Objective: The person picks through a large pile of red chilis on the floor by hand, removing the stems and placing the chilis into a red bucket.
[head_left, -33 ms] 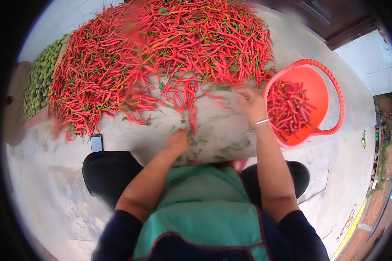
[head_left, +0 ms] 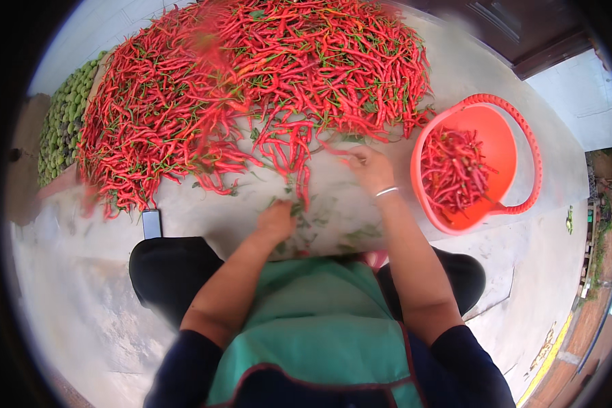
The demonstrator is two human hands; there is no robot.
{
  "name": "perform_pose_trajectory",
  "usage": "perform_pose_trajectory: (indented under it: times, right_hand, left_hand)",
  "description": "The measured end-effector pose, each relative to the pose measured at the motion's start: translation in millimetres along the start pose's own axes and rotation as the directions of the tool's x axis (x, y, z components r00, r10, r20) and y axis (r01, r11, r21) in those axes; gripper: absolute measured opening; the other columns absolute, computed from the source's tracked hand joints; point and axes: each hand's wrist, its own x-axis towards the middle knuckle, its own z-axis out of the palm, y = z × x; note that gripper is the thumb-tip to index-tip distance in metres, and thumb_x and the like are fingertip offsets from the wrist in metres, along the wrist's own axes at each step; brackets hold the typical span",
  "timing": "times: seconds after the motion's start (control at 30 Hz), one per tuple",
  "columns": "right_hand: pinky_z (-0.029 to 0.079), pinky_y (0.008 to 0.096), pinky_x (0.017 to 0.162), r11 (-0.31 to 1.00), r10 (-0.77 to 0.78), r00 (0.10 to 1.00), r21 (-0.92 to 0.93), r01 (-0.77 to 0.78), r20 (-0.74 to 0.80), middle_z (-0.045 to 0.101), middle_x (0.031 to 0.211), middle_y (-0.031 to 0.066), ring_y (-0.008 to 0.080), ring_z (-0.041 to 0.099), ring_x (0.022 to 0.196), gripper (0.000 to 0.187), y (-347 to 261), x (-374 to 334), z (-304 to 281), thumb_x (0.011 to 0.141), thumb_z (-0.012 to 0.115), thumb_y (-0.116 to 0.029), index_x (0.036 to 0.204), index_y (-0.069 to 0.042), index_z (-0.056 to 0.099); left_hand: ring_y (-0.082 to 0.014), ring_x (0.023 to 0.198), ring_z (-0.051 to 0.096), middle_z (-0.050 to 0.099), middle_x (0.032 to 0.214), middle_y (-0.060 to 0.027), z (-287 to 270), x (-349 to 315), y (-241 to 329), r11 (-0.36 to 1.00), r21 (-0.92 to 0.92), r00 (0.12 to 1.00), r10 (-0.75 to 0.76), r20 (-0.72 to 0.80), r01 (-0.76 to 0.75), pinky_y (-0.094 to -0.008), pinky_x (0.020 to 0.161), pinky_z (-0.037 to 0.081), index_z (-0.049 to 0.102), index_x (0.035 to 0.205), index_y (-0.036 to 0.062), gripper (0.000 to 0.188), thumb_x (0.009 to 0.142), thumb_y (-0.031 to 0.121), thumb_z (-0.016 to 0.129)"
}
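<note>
A large heap of red chili peppers (head_left: 319,68) with green stems covers the floor ahead of me. My right hand (head_left: 372,170), with a bangle at the wrist, is closed in a pinch at the end of a red chili pepper (head_left: 336,150) by the heap's near edge. My left hand (head_left: 277,221) is closed low over the floor, beside a few chilies trailing from the heap. Green bits show at its fingers, but what it holds is hidden. To the right stands a red bucket (head_left: 508,146), tilted in view, with loose chilies (head_left: 455,170) inside.
Green stem scraps (head_left: 360,234) lie between my hands and the green apron (head_left: 319,333). A phone (head_left: 151,224) rests by my left knee. At the far left is a pile of green round produce (head_left: 64,119). A dark door (head_left: 503,27) stands at the back right.
My right hand has moved left, away from the bucket's side to the loose chili at the heap's edge. My left hand has stayed nearly in place.
</note>
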Motion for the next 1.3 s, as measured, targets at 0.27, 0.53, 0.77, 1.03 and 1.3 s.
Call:
perform_pose_trajectory:
  times: [0.27,0.53,0.77,1.03,1.3]
  right_hand:
    - [0.048,0.0386,0.081,0.897,0.198,0.965,-0.429,-0.108,0.172,0.063,0.096,0.0153,0.029,0.061,0.09,0.043,-1.9,10.4,143.7,0.074,0.064,-0.03,0.102,0.001,0.052]
    - [0.048,0.0378,0.074,0.974,0.188,0.882,-0.197,-0.111,0.433,0.063,0.087,0.0148,0.0269,0.062,0.083,0.034,46.3,1.7,106.8,0.081,0.057,-0.031,0.098,-0.001,0.052]
    - [0.048,0.0294,0.058,0.425,-0.204,0.576,0.601,-0.677,0.792,0.055,0.07,0.0055,0.0154,0.056,0.059,0.028,-21.2,-54.5,25.3,0.094,0.044,-0.031,0.094,-0.004,0.053]
    - [0.043,0.0263,0.051,0.372,-0.22,0.589,0.625,-0.686,0.778,0.053,0.068,0.0053,0.0121,0.048,0.051,0.034,-48.2,-83.9,8.2,0.093,0.044,-0.037,0.091,-0.004,0.053]
    - [0.049,0.0312,0.059,0.608,-0.431,0.348,0.553,-0.57,0.832,0.054,0.067,0.0058,0.0129,0.05,0.052,0.035,-51.8,-73.6,-20.2,0.094,0.043,-0.037,0.091,-0.003,0.055]
  left_hand:
    - [-0.0342,0.091,0.057,0.06,0.095,-0.0174,-15.4,8.0,-23.4,0.985,-0.165,0.996,-0.033,0.085,0.047,-0.0424,0.078,0.047,0.056,0.096,0.0059,0.023,0.078,0.02,0.056]
    - [-0.0163,0.079,0.062,0.065,0.087,-0.0073,-9.7,24.5,-13.7,0.863,-0.496,0.992,0.049,-0.115,-0.1,-0.0316,0.07,0.049,0.059,0.101,0.0048,0.021,0.083,0.016,0.057]
    - [-0.0094,0.073,0.054,0.057,0.08,0.002,-60.5,1.9,37.9,0.206,-0.966,0.971,0.146,0.187,0.155,-0.0249,0.071,0.046,0.061,0.098,0.008,0.012,0.089,0.014,0.054]
    - [-0.0099,0.073,0.053,0.059,0.079,-0.0007,-73.2,-23.0,59.0,0.127,-0.992,0.993,0.121,0.01,-0.005,-0.0255,0.069,0.045,0.058,0.088,0.0059,0.01,0.091,0.013,0.051]
    - [-0.0091,0.076,0.053,0.058,0.081,0.0007,-87.0,-35.9,50.5,-0.136,-0.977,0.949,0.293,0.12,0.165,-0.0246,0.069,0.042,0.057,0.088,0.0069,0.009,0.088,0.015,0.054]
